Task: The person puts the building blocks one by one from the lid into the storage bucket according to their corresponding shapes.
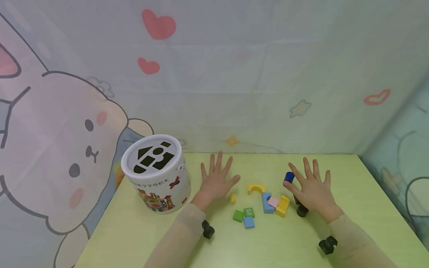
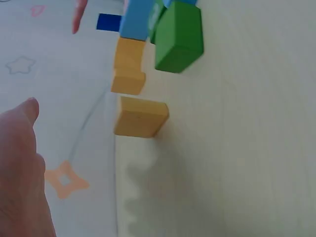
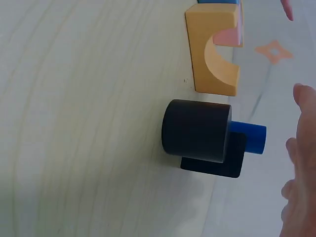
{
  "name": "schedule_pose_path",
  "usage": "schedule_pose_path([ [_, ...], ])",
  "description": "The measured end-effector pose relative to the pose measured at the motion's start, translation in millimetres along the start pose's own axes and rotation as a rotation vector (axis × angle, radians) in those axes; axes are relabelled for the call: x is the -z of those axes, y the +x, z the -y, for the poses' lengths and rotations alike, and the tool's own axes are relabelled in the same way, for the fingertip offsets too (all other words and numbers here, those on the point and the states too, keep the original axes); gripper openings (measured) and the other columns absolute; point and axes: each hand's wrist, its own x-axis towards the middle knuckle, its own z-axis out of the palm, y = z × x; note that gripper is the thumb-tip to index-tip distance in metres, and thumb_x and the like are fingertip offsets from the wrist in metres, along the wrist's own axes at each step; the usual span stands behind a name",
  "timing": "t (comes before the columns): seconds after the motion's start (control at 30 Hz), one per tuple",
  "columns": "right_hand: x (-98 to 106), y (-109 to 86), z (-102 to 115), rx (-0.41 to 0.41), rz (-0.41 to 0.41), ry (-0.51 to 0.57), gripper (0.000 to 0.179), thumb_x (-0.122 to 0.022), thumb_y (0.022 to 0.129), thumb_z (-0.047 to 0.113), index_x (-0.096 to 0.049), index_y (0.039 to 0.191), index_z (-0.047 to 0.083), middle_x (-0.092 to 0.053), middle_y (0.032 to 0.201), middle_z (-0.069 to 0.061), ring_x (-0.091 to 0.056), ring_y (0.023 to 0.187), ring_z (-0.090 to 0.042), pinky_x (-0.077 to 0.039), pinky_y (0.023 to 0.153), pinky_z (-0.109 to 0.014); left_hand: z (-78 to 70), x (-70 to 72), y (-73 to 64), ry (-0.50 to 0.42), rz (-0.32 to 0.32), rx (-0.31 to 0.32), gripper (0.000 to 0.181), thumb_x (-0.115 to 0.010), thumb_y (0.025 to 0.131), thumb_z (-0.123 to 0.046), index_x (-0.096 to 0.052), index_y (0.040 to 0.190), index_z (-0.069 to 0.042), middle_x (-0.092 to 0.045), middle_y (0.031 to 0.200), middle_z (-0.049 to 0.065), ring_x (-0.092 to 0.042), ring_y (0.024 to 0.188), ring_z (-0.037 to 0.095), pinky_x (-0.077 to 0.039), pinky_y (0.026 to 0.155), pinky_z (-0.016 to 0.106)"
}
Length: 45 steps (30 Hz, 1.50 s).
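My left hand (image 1: pixel 216 183), fingers spread, hovers beside a small yellow block (image 1: pixel 233 199) and holds nothing. My right hand (image 1: pixel 313 193) is spread too, over a black cylinder (image 3: pixel 196 131) and a flat black block (image 3: pixel 236 165). Its thumb overlaps a dark blue cylinder (image 1: pixel 289 176) in the head view. Between the hands lie a yellow arch (image 1: pixel 256 187), a blue cut-out block (image 1: pixel 267 205), a pink block (image 1: pixel 273 202) and a second yellow arch (image 1: pixel 283 207). Closer to me, two green blocks (image 1: pixel 238 216), one marked 3, sit against a small blue block (image 1: pixel 249 223).
A white bucket (image 1: pixel 167 190) with shaped holes in its lid (image 1: pixel 134 156) stands left of my left hand. Behind the pale table (image 1: pixel 134 238) hangs a printed curtain (image 1: pixel 234 74) with hearts and a rabbit. Small black devices (image 1: pixel 208 230) sit at both wrists.
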Motion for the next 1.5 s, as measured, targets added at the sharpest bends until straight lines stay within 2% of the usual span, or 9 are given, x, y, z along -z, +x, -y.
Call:
schedule_pose_path([
  [0.13, 2, 5.2, 1, 0.043, -0.036, 0.025, 0.075, -0.062, 0.106, 0.054, -0.041, 0.167, 0.015, -0.026, 0.169, -0.033, -0.016, 0.157, -0.056, -0.018, 0.115, -0.080, -0.7, 11.0, -7.0, -0.099, -0.012, -0.059, 0.081, -0.036, 0.109, -0.070, -0.021, 0.174, -0.026, 0.006, 0.180, 0.009, 0.009, 0.164, 0.035, 0.000, 0.123, 0.070],
  [0.33, 14, 8.7, 7, 0.064, -0.084, 0.224, 0.051, -0.069, 0.107, 0.029, -0.061, 0.150, 0.004, -0.053, 0.153, -0.031, -0.042, 0.145, -0.054, -0.043, 0.104, -0.072, -4.4, 52.8, -30.6, -0.415, -0.074, -0.145, 0.068, -0.053, 0.110, -0.054, -0.047, 0.163, -0.011, -0.030, 0.174, 0.012, -0.024, 0.160, 0.034, -0.024, 0.124, 0.059],
  [0.43, 17, 10.2, 6, 0.061, -0.103, 0.297, 0.042, -0.069, 0.107, 0.026, -0.067, 0.144, 0.004, -0.061, 0.146, -0.030, -0.072, 0.099, -0.042, -0.057, 0.081, -0.056, -6.8, 82.6, -48.6, -0.569, -0.145, -0.194, 0.056, -0.060, 0.111, -0.043, -0.058, 0.156, -0.010, -0.049, 0.164, 0.006, -0.045, 0.150, 0.030, -0.037, 0.119, 0.054],
  [0.5, 19, 11.5, 4, 0.052, -0.113, 0.316, 0.039, -0.069, 0.107, 0.026, -0.070, 0.141, 0.005, -0.066, 0.140, -0.028, -0.065, 0.063, -0.033, -0.054, 0.067, -0.047, -8.4, 104.8, -62.8, -0.647, -0.193, -0.245, 0.049, -0.063, 0.110, -0.035, -0.062, 0.152, -0.011, -0.057, 0.157, 0.003, -0.055, 0.142, 0.028, -0.043, 0.115, 0.051],
  [0.57, 20, 12.2, 2, 0.042, -0.119, 0.332, 0.038, -0.070, 0.107, 0.026, -0.072, 0.139, 0.006, -0.069, 0.133, -0.027, -0.060, 0.056, -0.030, -0.053, 0.064, -0.046, -8.9, 127.3, -78.2, -0.706, -0.251, -0.308, 0.044, -0.066, 0.109, -0.028, -0.065, 0.150, -0.012, -0.064, 0.150, 0.001, -0.063, 0.134, 0.025, -0.048, 0.111, 0.048],
  [0.77, 24, 16.0, -5, 0.039, -0.120, 0.382, 0.037, -0.072, 0.106, 0.025, -0.073, 0.137, 0.004, -0.070, 0.134, -0.025, -0.069, 0.114, -0.049, -0.055, 0.094, -0.063, 13.5, 174.8, -110.2, -0.709, -0.504, -0.450, 0.037, -0.067, 0.105, -0.004, -0.069, 0.142, -0.001, -0.071, 0.139, 0.007, -0.070, 0.120, 0.019, -0.055, 0.102, 0.036],
  [1.13, 25, 23.8, -15, -0.005, -0.055, 0.458, 0.044, -0.073, 0.105, 0.026, -0.069, 0.143, 0.003, -0.070, 0.135, -0.022, -0.067, 0.120, -0.042, -0.057, 0.095, -0.055, 82.2, 202.9, -139.0, -0.851, -0.581, -0.063, 0.041, -0.068, 0.105, -0.005, -0.066, 0.146, -0.001, -0.071, 0.138, -0.005, -0.070, 0.116, 0.007, -0.052, 0.096, 0.019],
  [1.33, 22, 27.8, -14, -0.007, -0.011, 0.468, 0.048, -0.075, 0.104, 0.027, -0.066, 0.145, 0.003, -0.069, 0.137, -0.023, -0.065, 0.123, -0.045, -0.056, 0.096, -0.055, 120.4, 203.8, -148.2, -0.790, -0.593, 0.095, 0.049, -0.070, 0.107, -0.019, -0.061, 0.153, -0.008, -0.062, 0.152, 0.003, -0.067, 0.121, 0.002, -0.052, 0.093, 0.016],
  [1.5, 14, 30.7, -15, 0.006, 0.022, 0.443, 0.050, -0.076, 0.103, 0.025, -0.064, 0.146, 0.001, -0.068, 0.138, -0.025, -0.063, 0.126, -0.047, -0.056, 0.096, -0.057, 147.0, 200.0, -157.2, -0.731, -0.534, 0.201, 0.060, -0.068, 0.108, -0.031, -0.049, 0.163, -0.014, -0.046, 0.165, 0.012, -0.057, 0.141, 0.024, -0.051, 0.090, 0.013],
])
